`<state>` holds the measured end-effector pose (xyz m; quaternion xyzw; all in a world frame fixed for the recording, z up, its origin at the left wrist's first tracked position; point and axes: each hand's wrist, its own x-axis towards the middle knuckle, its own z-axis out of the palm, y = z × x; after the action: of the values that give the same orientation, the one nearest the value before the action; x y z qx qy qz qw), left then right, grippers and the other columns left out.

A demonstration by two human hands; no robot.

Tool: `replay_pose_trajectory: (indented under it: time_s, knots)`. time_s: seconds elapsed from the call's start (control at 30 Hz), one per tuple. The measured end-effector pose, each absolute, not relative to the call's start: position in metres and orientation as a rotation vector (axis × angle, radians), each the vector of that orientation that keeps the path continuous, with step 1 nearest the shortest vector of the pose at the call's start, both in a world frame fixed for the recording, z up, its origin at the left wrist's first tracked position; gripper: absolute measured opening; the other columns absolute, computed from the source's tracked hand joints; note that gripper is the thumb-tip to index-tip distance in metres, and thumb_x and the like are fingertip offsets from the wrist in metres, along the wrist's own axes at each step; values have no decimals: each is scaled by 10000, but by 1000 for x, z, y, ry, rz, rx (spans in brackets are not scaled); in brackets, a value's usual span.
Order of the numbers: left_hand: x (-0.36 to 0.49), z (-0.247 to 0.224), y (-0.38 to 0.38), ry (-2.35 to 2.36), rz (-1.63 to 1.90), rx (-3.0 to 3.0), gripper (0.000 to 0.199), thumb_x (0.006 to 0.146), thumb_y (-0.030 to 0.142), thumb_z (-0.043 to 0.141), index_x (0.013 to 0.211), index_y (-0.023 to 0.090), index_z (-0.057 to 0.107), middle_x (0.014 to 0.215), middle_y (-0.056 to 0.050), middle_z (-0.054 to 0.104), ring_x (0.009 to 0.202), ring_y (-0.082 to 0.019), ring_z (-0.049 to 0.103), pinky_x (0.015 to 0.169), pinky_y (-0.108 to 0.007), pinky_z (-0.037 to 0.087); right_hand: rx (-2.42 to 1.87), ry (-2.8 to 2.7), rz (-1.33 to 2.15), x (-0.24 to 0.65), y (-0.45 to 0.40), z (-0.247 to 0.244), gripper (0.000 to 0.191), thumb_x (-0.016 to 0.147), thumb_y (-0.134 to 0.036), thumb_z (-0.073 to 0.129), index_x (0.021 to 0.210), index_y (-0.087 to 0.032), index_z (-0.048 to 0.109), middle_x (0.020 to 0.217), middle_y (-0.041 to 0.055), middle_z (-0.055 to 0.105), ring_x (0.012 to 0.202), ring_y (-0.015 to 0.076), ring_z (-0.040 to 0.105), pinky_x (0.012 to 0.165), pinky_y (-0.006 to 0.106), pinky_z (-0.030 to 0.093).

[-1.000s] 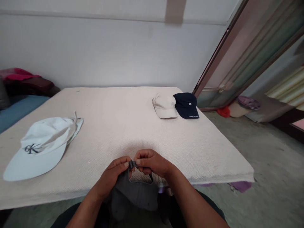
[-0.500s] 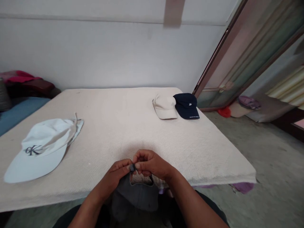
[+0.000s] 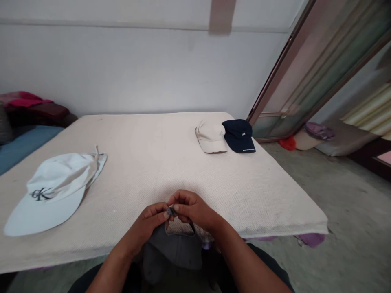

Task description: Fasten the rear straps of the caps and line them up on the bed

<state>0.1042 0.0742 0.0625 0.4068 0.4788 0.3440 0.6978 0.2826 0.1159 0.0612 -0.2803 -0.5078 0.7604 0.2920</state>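
Note:
A dark grey cap (image 3: 180,251) hangs at the table's near edge, its back opening facing up. My left hand (image 3: 152,217) pinches the cap's strap at the left of the opening. Close against it, my right hand (image 3: 193,209) is closed on the same strap, thumb and fingers together at the small grey buckle part (image 3: 170,211). On the table's left lies a pale cap (image 3: 58,195) with dark letters. A beige cap (image 3: 211,137) and a navy cap (image 3: 239,136) sit side by side at the back right, touching.
The table (image 3: 146,150) has a cream textured cover and stands against a white wall. Dark red furniture with pink cloth (image 3: 29,99) is at the far left. On the floor at the right are a red item (image 3: 287,143) and a purple item (image 3: 319,132).
Both hands stay at the strap and have shifted very slightly. The small grey part between the fingertips has tilted a little. The view has moved slightly.

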Motion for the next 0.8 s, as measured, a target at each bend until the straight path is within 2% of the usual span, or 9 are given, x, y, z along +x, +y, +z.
replay_pose_trajectory:
  time_s: [0.17, 0.27, 0.37, 0.6, 0.8]
  knots:
    - [105, 59, 76, 1059, 771, 865, 150, 733, 312, 683, 777, 168, 688, 630, 21, 568, 533, -75, 432, 497, -181, 299, -766, -1394, 1978, 282, 114, 60, 144, 807, -283, 582, 887, -168, 612, 611, -47, 471, 494, 56, 376, 487, 204, 298]
    - [106, 59, 76, 1091, 763, 854, 152, 732, 314, 682, 765, 166, 677, 638, 21, 573, 544, -79, 444, 519, -188, 310, -733, -1504, 1897, 282, 115, 59, 155, 785, -271, 614, 894, -165, 642, 738, -2, 564, 638, 92, 488, 609, 234, 388]
    - [107, 61, 75, 1110, 726, 877, 166, 734, 323, 670, 721, 160, 649, 593, 32, 528, 518, -83, 411, 502, -199, 288, -727, -1581, 1860, 284, 116, 59, 156, 758, -252, 647, 891, -170, 644, 840, 21, 602, 764, 129, 537, 705, 268, 416]
    - [107, 57, 76, 1086, 660, 970, 140, 741, 298, 653, 742, 158, 643, 673, 7, 567, 580, -107, 452, 564, -226, 329, -705, -1621, 1922, 289, 117, 58, 87, 749, -231, 657, 795, -167, 622, 756, 1, 572, 697, 111, 511, 640, 241, 405]
    - [108, 60, 76, 1096, 669, 923, 135, 748, 290, 653, 769, 157, 654, 658, 16, 566, 572, -98, 456, 552, -217, 321, -613, -1429, 2004, 287, 117, 56, 136, 728, -239, 687, 807, -156, 613, 765, 5, 573, 750, 131, 548, 710, 275, 425]
